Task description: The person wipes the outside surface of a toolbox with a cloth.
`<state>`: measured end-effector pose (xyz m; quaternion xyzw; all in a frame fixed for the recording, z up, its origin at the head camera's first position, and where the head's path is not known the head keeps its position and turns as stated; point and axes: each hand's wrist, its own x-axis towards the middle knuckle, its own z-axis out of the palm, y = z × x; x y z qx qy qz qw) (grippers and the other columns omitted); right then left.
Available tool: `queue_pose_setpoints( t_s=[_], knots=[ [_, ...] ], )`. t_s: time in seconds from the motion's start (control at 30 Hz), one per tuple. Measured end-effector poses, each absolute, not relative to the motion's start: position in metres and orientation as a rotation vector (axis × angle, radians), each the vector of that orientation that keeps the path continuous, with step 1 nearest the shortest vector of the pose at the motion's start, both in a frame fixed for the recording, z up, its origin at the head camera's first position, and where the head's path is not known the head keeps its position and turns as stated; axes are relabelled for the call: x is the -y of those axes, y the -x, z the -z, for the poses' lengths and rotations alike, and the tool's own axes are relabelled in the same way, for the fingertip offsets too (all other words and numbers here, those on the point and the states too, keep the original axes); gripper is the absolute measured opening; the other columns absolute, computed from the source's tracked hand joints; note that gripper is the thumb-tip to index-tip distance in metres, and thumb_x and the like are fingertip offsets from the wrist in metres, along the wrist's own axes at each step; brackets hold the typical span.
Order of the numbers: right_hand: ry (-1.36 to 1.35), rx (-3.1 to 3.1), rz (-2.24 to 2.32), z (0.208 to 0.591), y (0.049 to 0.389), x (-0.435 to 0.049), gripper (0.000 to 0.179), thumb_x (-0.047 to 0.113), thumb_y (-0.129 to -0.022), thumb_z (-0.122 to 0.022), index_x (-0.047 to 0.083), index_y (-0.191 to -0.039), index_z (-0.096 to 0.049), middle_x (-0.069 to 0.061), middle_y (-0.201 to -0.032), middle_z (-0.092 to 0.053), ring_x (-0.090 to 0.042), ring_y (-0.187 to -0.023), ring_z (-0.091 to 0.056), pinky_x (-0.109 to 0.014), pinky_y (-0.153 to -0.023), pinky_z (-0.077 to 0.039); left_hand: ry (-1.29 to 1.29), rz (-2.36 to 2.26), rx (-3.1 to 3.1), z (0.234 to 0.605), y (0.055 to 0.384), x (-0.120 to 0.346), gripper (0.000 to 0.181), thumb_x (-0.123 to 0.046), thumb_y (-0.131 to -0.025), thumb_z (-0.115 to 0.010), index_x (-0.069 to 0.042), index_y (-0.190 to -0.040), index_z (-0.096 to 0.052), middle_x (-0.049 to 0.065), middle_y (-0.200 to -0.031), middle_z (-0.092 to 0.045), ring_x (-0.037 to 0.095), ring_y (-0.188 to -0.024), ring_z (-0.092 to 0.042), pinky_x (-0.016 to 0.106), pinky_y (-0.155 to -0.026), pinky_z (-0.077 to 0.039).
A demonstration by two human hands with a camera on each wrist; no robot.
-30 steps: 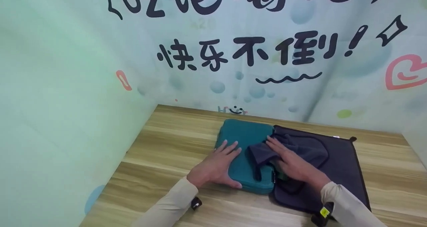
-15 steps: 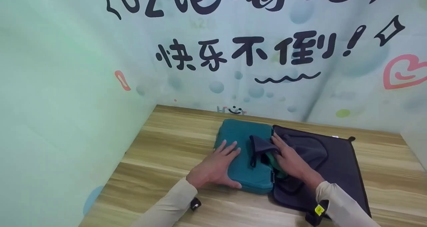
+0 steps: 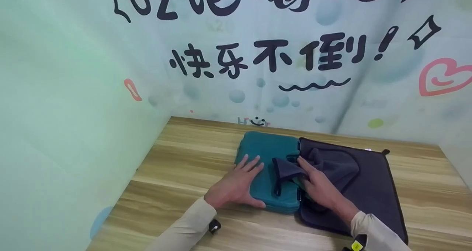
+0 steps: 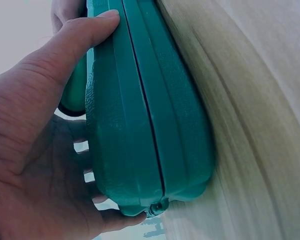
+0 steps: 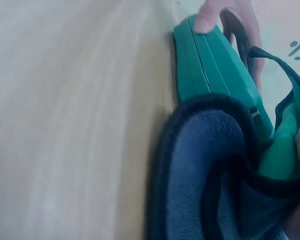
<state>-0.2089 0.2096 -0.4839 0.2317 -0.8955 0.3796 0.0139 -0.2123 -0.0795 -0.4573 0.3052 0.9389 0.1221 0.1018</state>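
Observation:
A flat teal hard case (image 3: 271, 145) lies on the wooden table, its closing seam visible in the left wrist view. My left hand (image 3: 236, 184) rests on its left front part with fingers spread over the lid; the thumb (image 4: 85, 37) presses the side near the seam. At the case's right side my right hand (image 3: 322, 186) grips a bunched navy cloth (image 3: 289, 169) with dark edging. Part of the cloth hangs over the lid. In the right wrist view a green surface (image 5: 282, 155) shows between folds of the cloth. Some right fingers are hidden.
A dark edged mat (image 3: 372, 188) lies flat against the case's right side, under the cloth. Bare wooden table (image 3: 184, 151) extends to the left. A printed backdrop (image 3: 206, 99) stands behind, with a pale wall sheet (image 3: 73, 133) at left.
My right hand has slid back and forth slightly at the case's right edge, shifting the cloth flap on the lid. Its fingers have drawn in from lying flatter. My left hand stays put.

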Motion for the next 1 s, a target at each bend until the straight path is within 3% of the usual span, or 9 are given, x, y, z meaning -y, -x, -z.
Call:
queue_pose_setpoints(
  t_s=[0.23, 0.47, 0.73, 1.0],
  knots=[
    [-0.758, 2.786, -1.164, 0.486, 0.181, -0.204, 0.067, -0.015, -0.094, -0.053, -0.007, -0.156, -0.029, -0.023, -0.16, -0.029, -0.034, -0.146, -0.028, -0.052, -0.112, -0.03, -0.911, -0.329, -2.777, 0.457, 0.214, 0.078, 0.116, -0.069, -0.077, -0.077, -0.014, -0.163, -0.023, 0.005, -0.169, -0.008, 0.036, -0.152, 0.001, 0.052, -0.117, -0.019],
    [-0.855, 2.799, -0.954, 0.486, 0.15, -0.195, 0.08, -0.024, -0.079, -0.053, -0.005, -0.154, -0.036, -0.019, -0.161, -0.03, -0.038, -0.145, -0.03, -0.053, -0.104, -0.04, -0.908, -0.311, -2.776, 0.455, 0.215, 0.077, 0.117, -0.069, -0.075, -0.079, -0.014, -0.163, -0.025, 0.006, -0.169, -0.01, 0.036, -0.152, -0.002, 0.052, -0.117, -0.022],
    [-1.161, 2.709, -0.69, 0.482, 0.13, -0.184, 0.088, -0.027, -0.066, -0.054, 0.0, -0.15, -0.048, -0.01, -0.158, -0.039, -0.034, -0.144, -0.034, -0.051, -0.103, -0.043, -0.918, -0.292, -2.818, 0.454, 0.214, 0.077, 0.111, -0.06, -0.075, -0.083, -0.011, -0.16, -0.032, 0.009, -0.167, -0.017, 0.039, -0.151, -0.01, 0.052, -0.114, -0.029],
    [-1.3, 2.626, -0.461, 0.482, 0.135, -0.177, 0.079, -0.019, -0.08, -0.066, 0.001, -0.153, -0.044, -0.012, -0.16, -0.037, -0.032, -0.146, -0.033, -0.049, -0.107, -0.039, -0.916, -0.275, -2.824, 0.454, 0.214, 0.076, 0.108, -0.061, -0.078, -0.08, -0.011, -0.161, -0.03, 0.009, -0.168, -0.016, 0.039, -0.151, -0.009, 0.05, -0.115, -0.028]
  ],
)
